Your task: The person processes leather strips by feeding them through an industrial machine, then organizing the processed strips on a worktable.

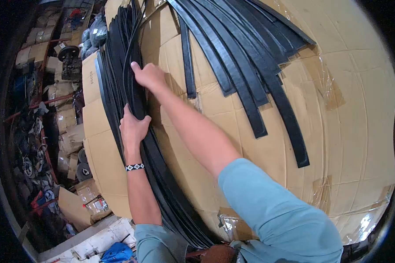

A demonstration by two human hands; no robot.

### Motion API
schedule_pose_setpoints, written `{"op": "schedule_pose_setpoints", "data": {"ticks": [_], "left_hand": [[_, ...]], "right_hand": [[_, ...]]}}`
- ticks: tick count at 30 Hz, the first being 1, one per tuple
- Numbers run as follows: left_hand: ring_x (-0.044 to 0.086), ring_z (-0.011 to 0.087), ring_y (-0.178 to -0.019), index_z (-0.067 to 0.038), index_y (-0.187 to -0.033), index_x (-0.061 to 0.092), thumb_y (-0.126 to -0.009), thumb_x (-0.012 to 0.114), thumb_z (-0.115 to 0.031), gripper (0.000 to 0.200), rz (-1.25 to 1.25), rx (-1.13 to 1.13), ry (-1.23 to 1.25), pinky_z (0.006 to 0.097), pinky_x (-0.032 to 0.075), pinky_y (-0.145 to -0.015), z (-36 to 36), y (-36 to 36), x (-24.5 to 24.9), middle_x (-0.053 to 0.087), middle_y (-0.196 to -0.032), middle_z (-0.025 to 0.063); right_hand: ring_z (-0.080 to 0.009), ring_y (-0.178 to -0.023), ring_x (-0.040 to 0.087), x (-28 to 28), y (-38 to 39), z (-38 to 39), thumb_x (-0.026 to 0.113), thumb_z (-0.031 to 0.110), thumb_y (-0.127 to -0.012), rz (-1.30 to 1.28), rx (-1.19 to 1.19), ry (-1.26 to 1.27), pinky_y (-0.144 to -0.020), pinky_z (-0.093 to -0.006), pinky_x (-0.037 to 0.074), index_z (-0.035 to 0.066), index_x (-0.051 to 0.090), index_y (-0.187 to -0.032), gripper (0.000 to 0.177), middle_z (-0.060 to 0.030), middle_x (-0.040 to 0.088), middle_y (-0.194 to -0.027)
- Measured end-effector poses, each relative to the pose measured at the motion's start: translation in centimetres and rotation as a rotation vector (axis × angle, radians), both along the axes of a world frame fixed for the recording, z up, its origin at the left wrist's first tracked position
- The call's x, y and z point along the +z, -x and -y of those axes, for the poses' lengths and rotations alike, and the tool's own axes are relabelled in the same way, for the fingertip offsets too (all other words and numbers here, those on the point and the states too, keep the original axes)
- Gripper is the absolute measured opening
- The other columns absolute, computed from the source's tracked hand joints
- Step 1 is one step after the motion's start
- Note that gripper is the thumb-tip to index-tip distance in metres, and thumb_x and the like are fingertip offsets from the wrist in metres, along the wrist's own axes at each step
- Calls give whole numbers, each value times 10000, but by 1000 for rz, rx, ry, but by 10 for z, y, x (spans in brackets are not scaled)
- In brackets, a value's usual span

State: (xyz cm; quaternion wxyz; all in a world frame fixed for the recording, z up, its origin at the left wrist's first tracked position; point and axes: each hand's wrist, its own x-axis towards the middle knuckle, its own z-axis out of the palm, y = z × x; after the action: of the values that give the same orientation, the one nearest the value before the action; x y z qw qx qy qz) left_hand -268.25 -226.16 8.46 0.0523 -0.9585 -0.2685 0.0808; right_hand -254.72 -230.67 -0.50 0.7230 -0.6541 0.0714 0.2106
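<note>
A thick bundle of long black strips (pixel 164 175) runs down the left part of a cardboard-covered surface. My left hand (pixel 134 127), below a patterned bracelet, lies on the bundle with thumb and forefinger apart; its other fingers are hidden among the strips. Further up, my right hand (pixel 148 76) is at the bundle's right edge, its fingers curled round strips and partly hidden. More black strips (pixel 245 65) are fanned out at the upper right, their squared ends on the cardboard. One short strip (pixel 187 61) lies between the fan and the bundle.
Taped cardboard (pixel 346 144) covers the broad surface under the strips. At the left, shelves hold cartons (pixel 67 120), grey bags (pixel 97 33) and loose scraps. A white ledge (pixel 85 241) with a blue bag (pixel 117 253) is at the lower left.
</note>
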Motion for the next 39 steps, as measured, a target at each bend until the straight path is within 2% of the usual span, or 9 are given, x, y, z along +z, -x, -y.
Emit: {"op": "schedule_pose_setpoints", "data": {"ticks": [6, 9, 12, 14, 24, 27, 29, 35, 39], "left_hand": [[624, 414, -1144, 71, -1405, 432, -703, 768, -251, 842, 78, -69, 61, 436, 495, -1001, -16, 2, -4, 640, -1187, 318], [638, 385, -1138, 96, -1383, 441, -685, 796, -225, 846, 145, -98, 111, 413, 496, -1001, -38, 2, -7, 636, -1210, 310], [662, 299, -1044, 95, -1328, 488, -725, 790, -102, 702, 270, -125, 400, 377, 523, -947, -69, 15, -16, 663, -1178, 208], [668, 254, -986, 77, -1294, 511, -768, 755, -31, 590, 284, -3, 551, 355, 544, -894, -50, 16, -2, 670, -1145, 163], [667, 276, -1021, 74, -1362, 460, -806, 765, -146, 671, 225, -80, 399, 385, 548, -886, -32, 14, -16, 662, -1181, 209], [92, 417, -1513, -53, -1583, 95, -797, 742, -463, 1097, -156, -292, -213, 630, 166, -1167, -1, 27, -40, 58, -1631, 268], [91, 389, -1522, -49, -1585, 69, -842, 692, -452, 1049, -114, -282, -23, 657, 122, -1162, 12, 37, -48, 66, -1638, 248], [189, 426, -1488, -4, -1559, 182, -961, 571, -376, 805, 50, -342, -23, 613, 128, -1175, 24, 58, -58, 192, -1597, 285], [197, 475, -1467, 10, -1543, 227, -980, 558, -345, 743, 96, -324, -98, 609, 161, -1168, 38, 66, -54, 191, -1571, 341]], "right_hand": [[-322, -1320, 496, -31, -11, -51, 450, 750, -895, -381, 150, -1283, -1120, -413, 355, -81, 434, -1428, 986, -223, 515, -1431], [-342, -1334, 478, -48, -43, -139, 440, 738, -904, -153, -247, -773, -1134, -429, 334, -97, 394, -1441, 994, -261, 484, -1445], [-385, -1515, 119, -14, -35, -139, 351, 771, -894, -21, 20, -545, -1215, -520, 125, -16, 31, -1566, 1084, -264, 73, -1629], [-416, -1517, 24, 6, -28, -125, 328, 737, -919, 49, 141, -462, -1217, -533, 57, -9, 8, -1569, 1040, -254, 3, -1637], [-480, -1480, 135, 6, -37, -81, 423, 632, -943, 0, 145, -315, -1198, -558, 147, -59, 145, -1537, 952, -308, 102, -1606], [-475, -1384, 374, -11, -80, -58, 505, 568, -928, -72, -451, -304, -1146, -489, 305, -133, 417, -1397, 848, -368, 347, -1490], [-454, -1278, 511, -25, -90, -5, 523, 526, -931, -180, -362, -547, -1067, -450, 402, -149, 517, -1297, 768, -372, 509, -1350], [-382, -1210, 586, -51, -107, -35, 494, 416, -987, 66, -247, -268, -1012, -435, 439, -66, 581, -1278, 570, -302, 622, -1238], [-301, -1016, 652, -86, -120, -75, 464, 358, -1026, -97, 11, -828, -878, -446, 484, -42, 614, -1227, 472, -200, 688, -1106]]}}
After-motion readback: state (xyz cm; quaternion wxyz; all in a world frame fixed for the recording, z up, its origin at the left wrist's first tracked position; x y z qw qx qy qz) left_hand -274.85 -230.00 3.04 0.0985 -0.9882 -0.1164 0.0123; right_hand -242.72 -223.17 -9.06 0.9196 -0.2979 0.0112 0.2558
